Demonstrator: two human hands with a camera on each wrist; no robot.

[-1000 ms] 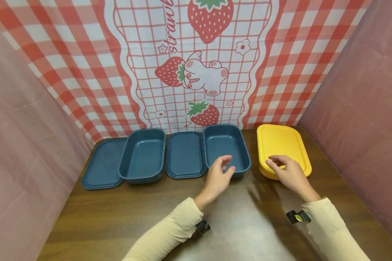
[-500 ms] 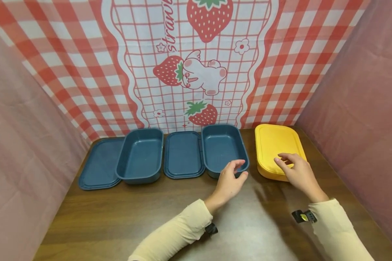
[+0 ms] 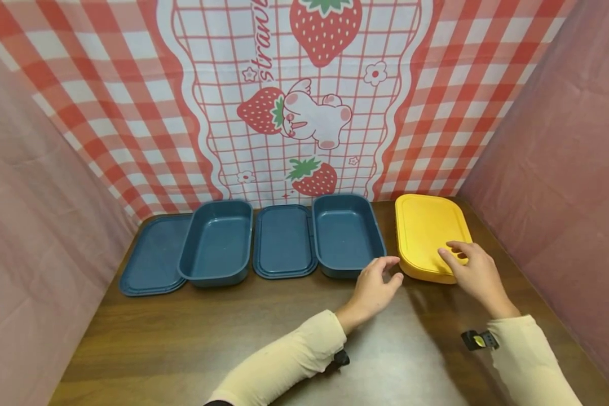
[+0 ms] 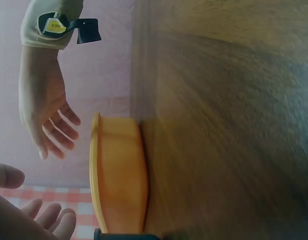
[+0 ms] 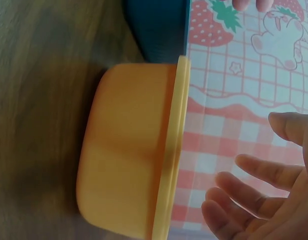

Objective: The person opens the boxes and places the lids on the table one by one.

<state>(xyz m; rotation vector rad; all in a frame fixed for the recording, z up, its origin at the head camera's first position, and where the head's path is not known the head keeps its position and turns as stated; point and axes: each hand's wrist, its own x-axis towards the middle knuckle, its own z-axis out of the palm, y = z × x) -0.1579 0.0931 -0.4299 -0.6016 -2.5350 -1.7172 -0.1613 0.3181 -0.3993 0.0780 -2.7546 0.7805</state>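
The yellow lidded box (image 3: 428, 225) stands at the right end of the row, its lid on. My right hand (image 3: 479, 276) hovers over its front right part, fingers loosely bent and holding nothing. In the right wrist view a gap shows between those fingers (image 5: 258, 170) and the lid's rim. My left hand (image 3: 373, 290) is in the air by the front right corner of the blue container (image 3: 347, 231), thumb and fingers apart with nothing between them. Seen from the left wrist, the yellow box (image 4: 121, 175) lies beyond that hand's fingers.
Left of that container are a flat blue lid (image 3: 285, 241), a second open blue container (image 3: 218, 239) and another blue lid (image 3: 154, 256) partly under its edge. A strawberry-print cloth (image 3: 304, 113) hangs behind the wooden table (image 3: 208, 332), with pink cloth (image 3: 553, 169) at both sides.
My left hand has moved right, from over the blue container towards the yellow box. My right hand has shifted slightly right over the yellow lid. The boxes stay in place.
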